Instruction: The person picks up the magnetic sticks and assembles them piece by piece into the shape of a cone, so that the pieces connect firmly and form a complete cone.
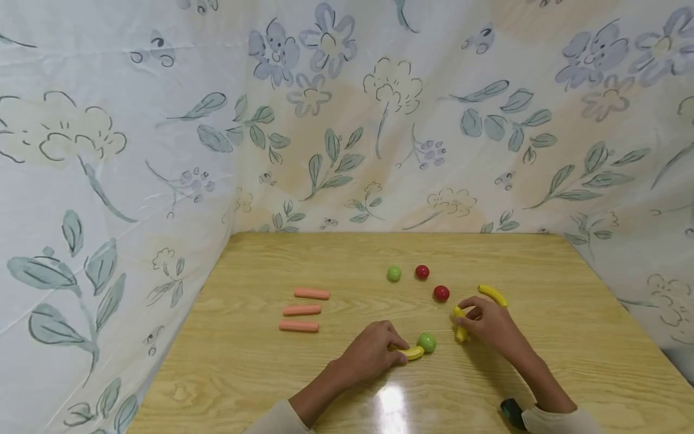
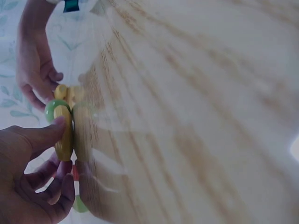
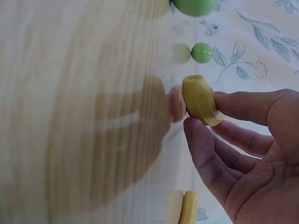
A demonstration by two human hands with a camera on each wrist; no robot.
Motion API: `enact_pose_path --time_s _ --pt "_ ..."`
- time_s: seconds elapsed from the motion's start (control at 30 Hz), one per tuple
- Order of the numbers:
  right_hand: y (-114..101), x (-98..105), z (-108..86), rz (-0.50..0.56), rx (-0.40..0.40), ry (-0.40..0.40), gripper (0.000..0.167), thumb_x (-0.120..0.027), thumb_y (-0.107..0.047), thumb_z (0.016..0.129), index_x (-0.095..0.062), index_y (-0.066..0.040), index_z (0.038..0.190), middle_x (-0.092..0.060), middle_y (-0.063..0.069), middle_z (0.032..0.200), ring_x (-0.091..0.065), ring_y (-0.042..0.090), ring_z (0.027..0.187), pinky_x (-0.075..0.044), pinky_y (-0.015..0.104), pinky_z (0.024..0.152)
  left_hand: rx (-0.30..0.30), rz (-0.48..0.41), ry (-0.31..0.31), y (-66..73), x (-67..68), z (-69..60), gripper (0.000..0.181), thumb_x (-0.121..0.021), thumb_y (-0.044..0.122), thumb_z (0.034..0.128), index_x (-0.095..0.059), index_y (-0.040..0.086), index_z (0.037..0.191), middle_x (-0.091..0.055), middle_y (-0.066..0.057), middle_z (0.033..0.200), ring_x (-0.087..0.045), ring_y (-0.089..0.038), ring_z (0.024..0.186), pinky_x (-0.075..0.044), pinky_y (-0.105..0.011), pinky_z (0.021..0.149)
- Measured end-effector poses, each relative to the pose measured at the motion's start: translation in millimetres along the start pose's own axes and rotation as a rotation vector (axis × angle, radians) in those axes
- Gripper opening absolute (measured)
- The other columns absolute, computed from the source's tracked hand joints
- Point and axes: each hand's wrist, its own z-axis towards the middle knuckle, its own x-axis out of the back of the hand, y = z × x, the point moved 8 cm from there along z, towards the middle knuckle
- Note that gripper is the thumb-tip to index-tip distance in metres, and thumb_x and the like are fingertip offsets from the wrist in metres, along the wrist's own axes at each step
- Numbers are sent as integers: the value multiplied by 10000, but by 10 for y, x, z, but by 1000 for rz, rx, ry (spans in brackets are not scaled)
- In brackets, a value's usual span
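Yellow banana [image 1: 414, 353] crosswise on tabletop [image 1: 347, 271], left fingers [image 1: 397, 339] pinching it — second yellow banana [image 1: 461, 334], pointing forward, pinched by right fingers [image 1: 472, 301]

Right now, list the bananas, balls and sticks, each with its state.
Left banana: pinched in the left grip.
Right banana: pinched in the right grip.
Far banana: lying on the table, unheld.
Near green ball: resting beside the left banana.
Far green ball: resting, untouched.
Two red balls: resting, apart.
Three orange sticks: lying in a row, apart.

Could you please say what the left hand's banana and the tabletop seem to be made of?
The banana looks like satin plastic, possibly foam, with soft sheen and lengthwise ridges. The tabletop seems glossy wood or printed laminate, showing grain and mirrored reflections.
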Motion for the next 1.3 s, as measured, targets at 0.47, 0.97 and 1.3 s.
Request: enact_pose_path --time_s 0.47,0.97,1.3 --pt "-69 -122 -11 59 -34 -33 358 -777 -188 979 -683 42 1236 -783 116 940 -731 168 729 -584 325 642 -30 68 18 21 -18 -5 223 -798 272 959 -839 186 1161 -673 107 1017 -538 10 914 -447 -167 790" --pt "-141 -199 -35 168 -56 -61 365 -758 -179 996 -666 72 1245 -793 119 920 -761 186 695 -618 312 634 -9 83 14 32 -29 -33 226 -769 274 986 -829 204 1192 -637 101 1057 -506 10 937 -438 -169 794" --pt "-157 -216 -25 200 -55 -80 329 -744 -163 1004 -669 69 1225 -766 73 886 -725 187 692 -618 333 621 -5 45 10 13 -30 -24 263 -783 285 975 -816 183 1215 -649 81 1074 -534 -4 952 -456 -178 808"
